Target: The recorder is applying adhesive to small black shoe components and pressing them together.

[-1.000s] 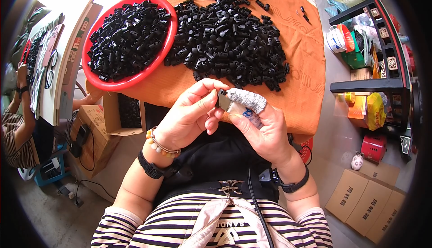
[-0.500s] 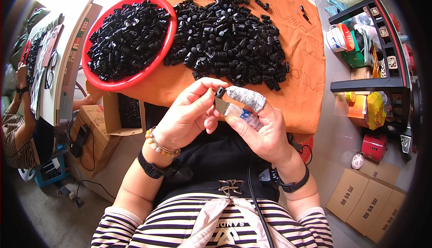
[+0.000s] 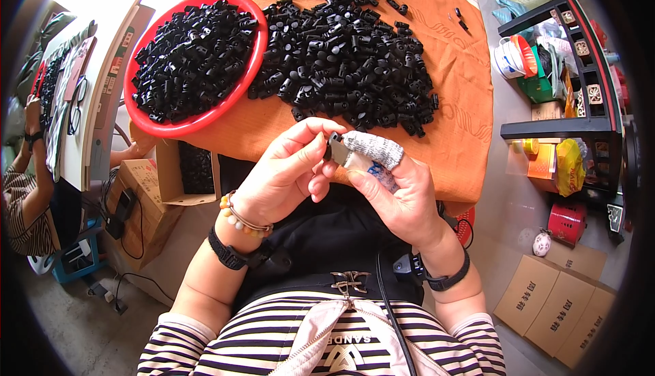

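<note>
The small black plastic piece [image 3: 335,138] was up at your fingertips, in front of your belly, just off the near edge of the table. Your left hand [image 3: 295,161] had it, pinched between thumb and pointing finger, so that hand was the nearer one. Most of the piece was hidden, so I could not tell which way its long side ran.

Your right hand [image 3: 407,195] was closed around a flat grey metal blade [image 3: 339,154] with a white and blue wrapped handle [image 3: 372,170]. The blade slanted up and left from that hand, and the piece sat at its far end, up and to the left of your right thumb. They looked to be touching, but fingers hid the spot. A grey knitted finger cover [image 3: 375,148] was on your right pointing finger, above the blade.

Past your hands, a big heap of black plastic pieces [image 3: 355,69] lay on an orange cloth [image 3: 464,69]. To its left stood a round red plastic tub [image 3: 170,130], full of more.
</note>
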Motion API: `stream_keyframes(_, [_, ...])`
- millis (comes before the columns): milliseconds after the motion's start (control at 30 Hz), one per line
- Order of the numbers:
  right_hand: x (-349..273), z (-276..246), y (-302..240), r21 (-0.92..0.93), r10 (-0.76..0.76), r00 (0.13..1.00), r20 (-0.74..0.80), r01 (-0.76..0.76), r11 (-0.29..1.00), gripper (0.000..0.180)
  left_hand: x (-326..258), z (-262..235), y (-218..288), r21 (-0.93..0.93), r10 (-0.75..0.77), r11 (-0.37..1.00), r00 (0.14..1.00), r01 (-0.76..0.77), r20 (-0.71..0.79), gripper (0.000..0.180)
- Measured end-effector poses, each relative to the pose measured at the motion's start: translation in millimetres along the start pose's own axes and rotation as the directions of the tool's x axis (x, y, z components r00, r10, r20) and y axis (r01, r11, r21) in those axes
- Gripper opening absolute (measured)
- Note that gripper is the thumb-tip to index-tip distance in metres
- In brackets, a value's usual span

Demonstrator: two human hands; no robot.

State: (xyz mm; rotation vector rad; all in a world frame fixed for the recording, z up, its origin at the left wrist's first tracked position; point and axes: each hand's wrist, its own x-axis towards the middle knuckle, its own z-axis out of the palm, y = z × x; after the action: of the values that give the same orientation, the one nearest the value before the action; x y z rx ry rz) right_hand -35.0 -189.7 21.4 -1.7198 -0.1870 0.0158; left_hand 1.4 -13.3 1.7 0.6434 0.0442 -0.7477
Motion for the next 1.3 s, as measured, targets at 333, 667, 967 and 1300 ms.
stream_keyframes(333, [-2,1,-3,0.008,0.012,1.0,-0.01,-0.012,1.0,0.031,1,2,0,-0.002,-0.011,1.0,1.0,0.011,0.005,0.034])
stream_keyframes(667, [-1,-1,-5,-0.033,0.015,1.0,0.014,-0.014,0.999,0.031,-1,1,1,-0.003,-0.002,1.0,1.0,0.002,0.009,0.033])
stream_keyframes(967, [0,-2,1,-0.01,0.007,1.0,0.028,-0.006,1.0,0.03,-1,1,0,0.005,-0.006,1.0,1.0,0.005,0.009,0.033])
stream_keyframes(1300, [10,0,-5,0.209,0.035,0.999,-0.026,-0.029,0.978,0.039,2,-6,-3,-0.082,-0.007,0.996,0.996,0.015,0.093,0.031])
